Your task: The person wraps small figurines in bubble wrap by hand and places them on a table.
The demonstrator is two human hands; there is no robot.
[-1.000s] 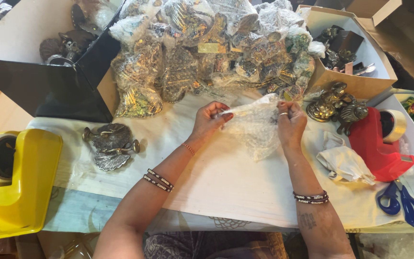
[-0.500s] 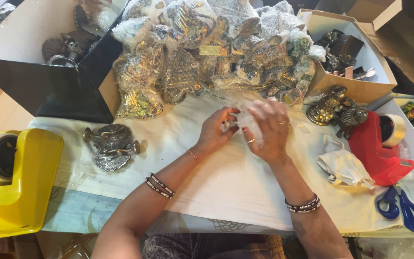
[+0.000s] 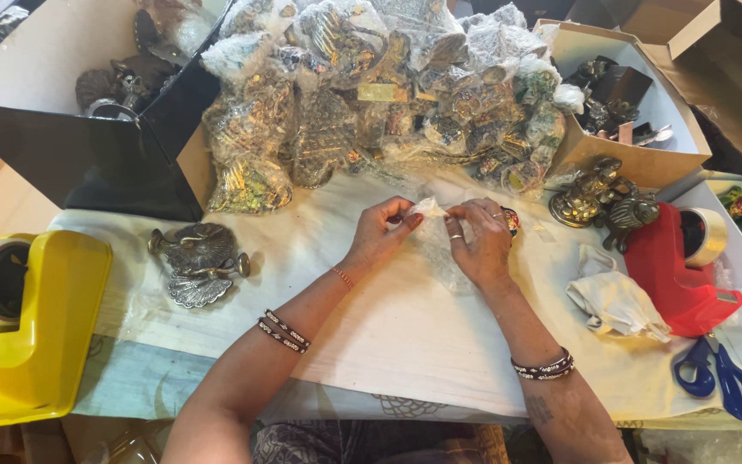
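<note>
A packing workspace for metal ornaments: a heap of bubble-wrapped brass pieces (image 3: 371,86) at top centre, cardboard boxes (image 3: 646,163), two tape dispensers (image 3: 27,335) and scissors (image 3: 723,374) on the cloth-covered tabletop (image 3: 388,344).

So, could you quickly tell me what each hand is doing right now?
Left hand: closed, pinching the bubble wrap.
Right hand: closed on the same bubble wrap.
</note>
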